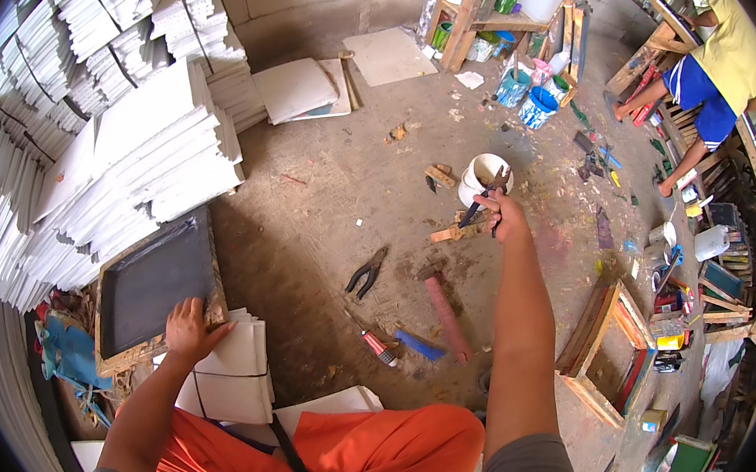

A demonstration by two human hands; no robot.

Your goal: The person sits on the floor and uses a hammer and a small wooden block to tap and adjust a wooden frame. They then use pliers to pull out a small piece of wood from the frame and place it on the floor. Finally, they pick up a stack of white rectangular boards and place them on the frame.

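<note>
My right hand [509,219] is stretched out over the floor, closed round the handles of dark pliers [498,182]. Their jaws lie over the mouth of a white bucket [471,187]. At the left, my left hand [192,335] rests on the near corner of a wooden frame [214,268] with a dark panel, its fingers spread and thumb out. Beside that hand is a strapped stack of white sheets [238,364], close to my orange-clothed legs. A second pair of pliers [367,271] lies on the floor, with a hammer [445,311] to its right.
Tall strapped paper stacks [149,155] fill the left side. A red tube-like item [378,348] and a blue strip [419,345] lie before my knees. An empty wooden frame [608,354] stands right. Paint buckets [538,108] are farther back, and another person [716,77] is far right.
</note>
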